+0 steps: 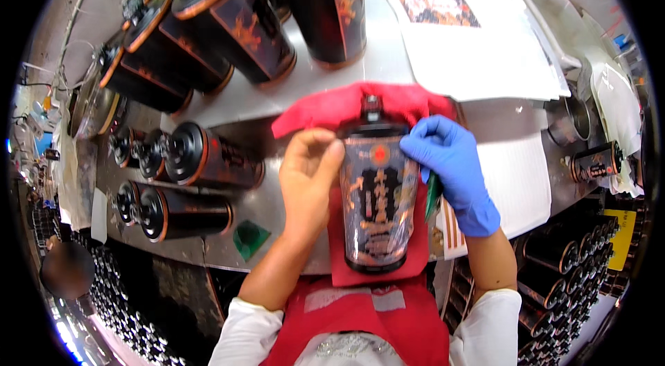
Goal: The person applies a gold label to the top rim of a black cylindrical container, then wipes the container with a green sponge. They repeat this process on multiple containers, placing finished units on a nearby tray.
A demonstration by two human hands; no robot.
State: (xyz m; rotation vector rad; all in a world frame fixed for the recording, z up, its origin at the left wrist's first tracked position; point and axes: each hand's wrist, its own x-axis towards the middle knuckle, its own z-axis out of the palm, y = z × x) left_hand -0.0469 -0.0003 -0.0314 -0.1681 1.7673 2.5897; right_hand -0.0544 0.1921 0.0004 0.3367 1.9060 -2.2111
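Observation:
A black bottle [374, 265] with a stopper lies on a red cloth [315, 113], its neck pointing away from me. Over its front is a printed label [377, 217] with dark and copper patterns and a shiny surface. My bare left hand [306, 168] is closed at the label's upper left corner, thumb and forefinger at the edge. At the upper right corner, my blue-gloved right hand [457, 172] pinches the edge. A thin green scraper [432, 196] shows under the right hand, seemingly tucked in its fingers; its hold is partly hidden.
Large black jars [318, 13] with copper rims stand at the back left. Smaller black bottles [208, 158] lie left, near a green flat piece [251, 238]. White sheets [478, 54] cover the back right, one bearing a printed label [438, 6]. Bottles [554, 262] fill racks at right.

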